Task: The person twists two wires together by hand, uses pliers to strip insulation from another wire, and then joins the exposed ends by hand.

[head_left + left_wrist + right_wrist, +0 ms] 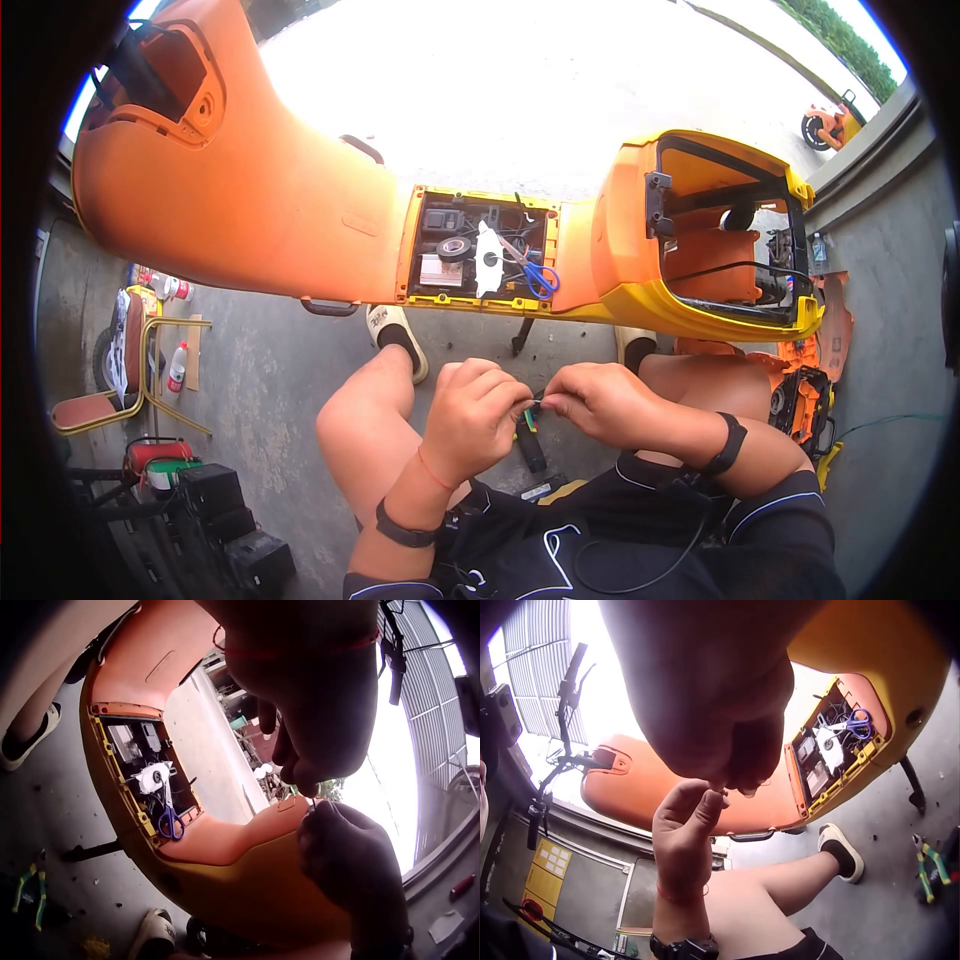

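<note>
Both hands meet fingertip to fingertip above the lap. The left hand pinches one end of a small thin light piece, too small to identify, and the right hand pinches its other side. In the right wrist view the left hand has thumb and forefinger together; the right hand's fingers hide most of the piece. Beyond the hands, an orange and yellow scooter body has an open compartment, where blue-handled scissors, a white piece and a roll of black tape lie.
Pliers with green and yellow handles lie on the floor below the hands. A folding chair, a bottle and black boxes are at the left. Orange body parts lie at the right. The scooter's stand reaches down in front.
</note>
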